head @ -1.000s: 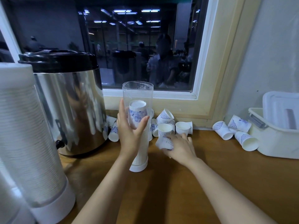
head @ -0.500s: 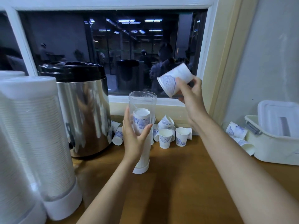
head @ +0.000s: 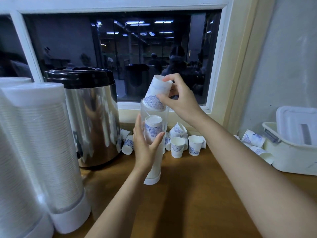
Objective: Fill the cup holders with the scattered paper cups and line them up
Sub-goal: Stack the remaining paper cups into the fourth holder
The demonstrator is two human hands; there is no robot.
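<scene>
A clear tube cup holder (head: 163,115) with a white base stands upright on the wooden counter (head: 188,194). My left hand (head: 145,148) grips its middle. A stack of paper cups (head: 153,127) shows inside it, bottoms up. My right hand (head: 178,98) pinches a blue-patterned paper cup (head: 157,93), upside down and tilted, its rim just entering the tube's open top. Several loose paper cups (head: 178,146) lie and stand behind the tube under the window; more cups (head: 253,138) lie at the right.
A steel water urn (head: 92,117) with a black lid stands left of the tube. Two large filled cup holders (head: 42,148) take up the near left. A white plastic lidded box (head: 295,148) sits at the right by the wall.
My right hand picked a cup from the pile, lifted it and brought it down to the tube's mouth, turned upside down. My left hand has kept hold of the tube.
</scene>
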